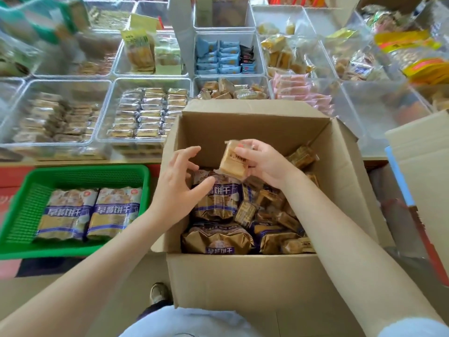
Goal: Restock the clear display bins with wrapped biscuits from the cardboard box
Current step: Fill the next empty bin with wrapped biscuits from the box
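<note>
Pick-up step: right hand (262, 164) pinches one wrapped biscuit (234, 161) above the open cardboard box (243, 276), left hand (181, 183) spread wide and empty beside it; next, presumably, carriage over the box's far edge into a clear display bin (148, 113).

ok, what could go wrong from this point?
1. The right hand pinches one wrapped biscuit by its upper part over the cardboard box; a loose hold could drop it back in.
2. The left hand hovers open over the large bags; reaching in could crush the small packs beside them.
3. The clear bin behind the box looks nearly full; more packs may spill over.
</note>
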The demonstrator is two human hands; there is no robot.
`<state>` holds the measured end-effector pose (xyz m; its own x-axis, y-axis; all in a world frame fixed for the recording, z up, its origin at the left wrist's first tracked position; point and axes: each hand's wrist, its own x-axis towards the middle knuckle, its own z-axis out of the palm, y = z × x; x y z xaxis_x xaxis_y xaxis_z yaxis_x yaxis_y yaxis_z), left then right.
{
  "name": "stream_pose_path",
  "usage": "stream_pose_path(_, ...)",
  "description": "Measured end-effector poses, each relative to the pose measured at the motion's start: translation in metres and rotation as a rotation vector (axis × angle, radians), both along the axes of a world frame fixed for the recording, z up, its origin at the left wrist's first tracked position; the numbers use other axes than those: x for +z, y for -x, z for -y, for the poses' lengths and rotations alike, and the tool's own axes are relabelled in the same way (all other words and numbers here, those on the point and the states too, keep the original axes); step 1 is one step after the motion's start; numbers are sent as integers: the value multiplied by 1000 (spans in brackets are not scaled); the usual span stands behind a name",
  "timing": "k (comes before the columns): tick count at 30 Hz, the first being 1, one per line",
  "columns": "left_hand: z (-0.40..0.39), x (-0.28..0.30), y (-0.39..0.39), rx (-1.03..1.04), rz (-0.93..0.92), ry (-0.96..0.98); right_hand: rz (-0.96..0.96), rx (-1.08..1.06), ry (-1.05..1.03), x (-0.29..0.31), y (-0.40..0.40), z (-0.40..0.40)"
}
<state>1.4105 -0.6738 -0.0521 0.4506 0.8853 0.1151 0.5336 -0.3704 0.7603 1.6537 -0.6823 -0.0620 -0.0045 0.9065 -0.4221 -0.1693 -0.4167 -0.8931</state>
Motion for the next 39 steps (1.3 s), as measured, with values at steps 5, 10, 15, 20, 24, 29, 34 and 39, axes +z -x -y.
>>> stream_pose_path(5,-29,37,21,100,406,547,-196,-43,-169,47,60,-12)
stream_pose_path(10,-73,56,94,147,536,568,-86,-56,-205,69,144,-50)
stream_pose_path(15,-143,52,206,214,610,578,222,77,-120,73,242,-116)
stream_pose_path(20,-236,33,323,152,515,533,743,420,-136,68,356,-214)
stream_pose_path(24,-301,15,370,174,460,461,826,461,-180,51,411,-281)
stream_pose_path(29,-394,-43,408,300,12,181,951,255,-159,16,426,-376)
stream_pose_path(34,-459,-122,433,138,-638,32,1108,99,-110,-27,435,-468)
stream_pose_path(39,-476,-152,437,116,-658,-53,1256,161,-128,-77,457,-534)
